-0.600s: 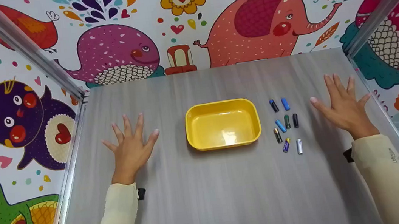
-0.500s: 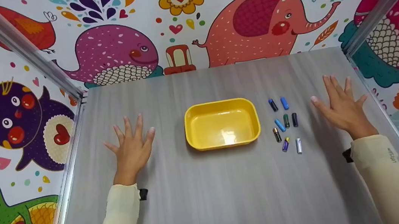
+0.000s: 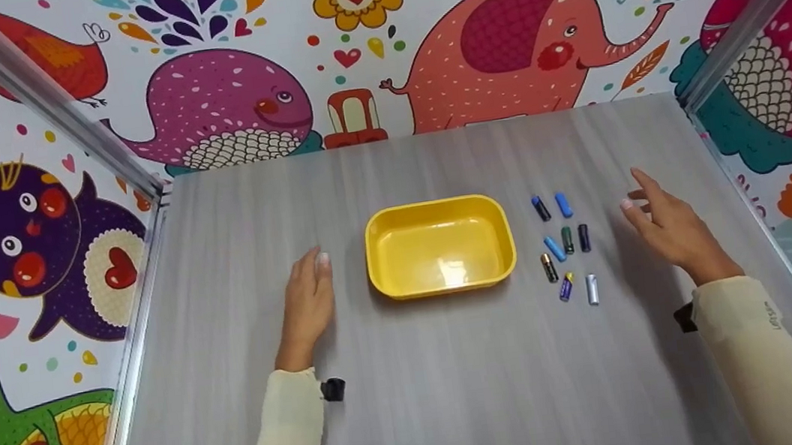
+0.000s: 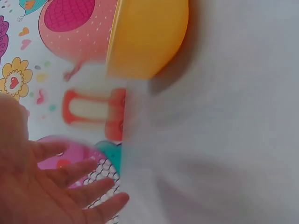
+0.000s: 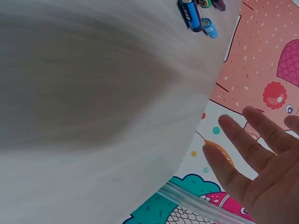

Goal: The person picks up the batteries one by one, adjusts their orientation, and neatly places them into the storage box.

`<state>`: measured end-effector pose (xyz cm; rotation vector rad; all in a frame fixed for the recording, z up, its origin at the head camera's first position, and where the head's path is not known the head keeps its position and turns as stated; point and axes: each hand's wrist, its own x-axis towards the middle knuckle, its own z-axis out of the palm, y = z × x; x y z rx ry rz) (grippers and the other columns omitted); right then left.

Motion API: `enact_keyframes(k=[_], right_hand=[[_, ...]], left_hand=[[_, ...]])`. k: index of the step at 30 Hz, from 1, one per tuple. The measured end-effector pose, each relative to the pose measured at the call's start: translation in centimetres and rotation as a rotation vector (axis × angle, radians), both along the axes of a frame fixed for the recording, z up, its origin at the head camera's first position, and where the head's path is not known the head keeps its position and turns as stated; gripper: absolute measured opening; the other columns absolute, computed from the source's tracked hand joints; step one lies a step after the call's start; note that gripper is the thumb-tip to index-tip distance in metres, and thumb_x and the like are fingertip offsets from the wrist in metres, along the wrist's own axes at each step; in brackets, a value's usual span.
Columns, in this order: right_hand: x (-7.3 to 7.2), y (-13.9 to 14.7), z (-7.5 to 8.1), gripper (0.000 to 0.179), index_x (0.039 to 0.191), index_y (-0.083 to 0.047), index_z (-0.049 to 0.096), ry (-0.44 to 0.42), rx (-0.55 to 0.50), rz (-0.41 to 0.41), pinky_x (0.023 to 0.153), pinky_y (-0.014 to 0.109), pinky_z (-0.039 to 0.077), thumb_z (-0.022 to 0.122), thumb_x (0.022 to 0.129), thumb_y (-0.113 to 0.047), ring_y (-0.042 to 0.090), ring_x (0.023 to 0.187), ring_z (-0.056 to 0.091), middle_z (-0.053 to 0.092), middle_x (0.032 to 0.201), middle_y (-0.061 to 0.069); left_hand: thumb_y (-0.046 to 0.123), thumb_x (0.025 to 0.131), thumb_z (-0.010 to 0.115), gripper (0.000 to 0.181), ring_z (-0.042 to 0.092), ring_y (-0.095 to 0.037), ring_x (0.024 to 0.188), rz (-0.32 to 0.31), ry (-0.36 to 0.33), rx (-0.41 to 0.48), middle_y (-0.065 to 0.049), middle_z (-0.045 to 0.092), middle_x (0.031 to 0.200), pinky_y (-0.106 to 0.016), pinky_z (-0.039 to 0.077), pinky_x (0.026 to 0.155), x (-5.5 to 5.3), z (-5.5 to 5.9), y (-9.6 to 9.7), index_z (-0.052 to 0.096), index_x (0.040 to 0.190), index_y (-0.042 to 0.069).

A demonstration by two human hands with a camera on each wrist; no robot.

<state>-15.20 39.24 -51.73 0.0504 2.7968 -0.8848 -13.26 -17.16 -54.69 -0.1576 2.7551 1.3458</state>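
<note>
The yellow box (image 3: 416,261) sat on the grey tabletop (image 3: 461,381), and eight little batteries (image 3: 567,241) lay in a loose bunch to the right of it, well within sight. Some were blue, some were dark, and one was silvery white. The left hand (image 3: 306,301) had just moved. A moment before, it was farther out to the left of the box with its fingers spread wide like a star. Now it was near the box's left side, turned more on its edge, with loose fingers that held nothing. The right hand (image 3: 673,230) was on the far right of the box, past the batteries. It had been spread wide too, but now it had tipped a bit and its fingers had come closer together. They were softly bent and held nothing. I could not tell if either hand touched the tabletop. Both hands seemed to be leaving their resting pose, so I think the work was only just getting started. All eight batteries stayed outside the box, in the same bunch as before, and no hand was on them.
</note>
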Motion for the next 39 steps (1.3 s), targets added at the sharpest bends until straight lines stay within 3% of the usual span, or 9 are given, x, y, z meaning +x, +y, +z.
enact_keyframes(k=[7,12,18,24,31,39], right_hand=[[0.0,-0.6,-1.3,0.081,0.166,-0.031,0.006,0.019,-0.049,0.005,0.108,0.075,0.035,0.041,0.102,-0.065,0.050,0.136,0.041,0.038,0.157,0.026],[0.1,-1.0,-2.4,0.079,0.165,-0.027,0.014,0.015,-0.066,0.008,0.107,0.074,0.038,0.048,0.102,-0.059,0.050,0.135,0.044,0.042,0.154,0.026],[-0.2,-1.1,-3.4,0.076,0.164,-0.024,0.021,-0.003,-0.071,0.028,0.107,0.075,0.036,0.054,0.102,-0.052,0.051,0.135,0.044,0.045,0.152,0.026],[-0.5,-1.4,-4.2,0.078,0.161,-0.021,0.031,-0.015,-0.068,0.040,0.108,0.072,0.038,0.064,0.097,-0.052,0.048,0.134,0.046,0.051,0.147,0.024],[-0.5,-1.2,-5.9,0.081,0.157,-0.018,0.040,-0.013,-0.094,0.051,0.105,0.069,0.043,0.076,0.090,-0.046,0.045,0.132,0.049,0.053,0.144,0.022],[-0.7,-0.7,-6.2,0.087,0.154,-0.017,0.043,-0.061,-0.114,0.040,0.107,0.068,0.042,0.080,0.084,-0.054,0.046,0.132,0.048,0.052,0.145,0.022]], left_hand=[[0.053,0.108,0.036,0.066,0.039,-0.035,0.149,-0.042,0.008,0.060,-0.015,0.042,0.159,-0.055,0.029,0.123,0.6,-1.2,2.9,0.039,0.157,0.010],[0.054,0.107,0.039,0.067,0.034,-0.033,0.152,-0.073,-0.040,0.026,-0.013,0.037,0.164,-0.061,0.023,0.123,1.2,-1.9,4.2,0.031,0.162,0.015],[0.061,0.105,0.038,0.071,0.031,-0.032,0.154,-0.112,-0.058,-0.042,-0.005,0.034,0.166,-0.080,0.008,0.115,1.6,-2.6,5.1,0.024,0.164,0.025],[0.058,0.105,0.042,0.070,0.032,-0.033,0.153,-0.120,-0.069,-0.067,-0.004,0.034,0.167,-0.080,0.008,0.115,1.9,-2.8,6.0,0.019,0.165,0.030],[0.053,0.104,0.050,0.072,0.036,-0.034,0.151,-0.115,-0.076,-0.065,-0.006,0.036,0.165,-0.082,0.010,0.114,2.4,-3.1,6.5,0.019,0.165,0.028],[0.047,0.104,0.053,0.075,0.041,-0.036,0.148,-0.116,-0.060,-0.082,-0.007,0.038,0.164,-0.081,0.009,0.114,2.2,-3.2,6.6,0.016,0.166,0.025]])
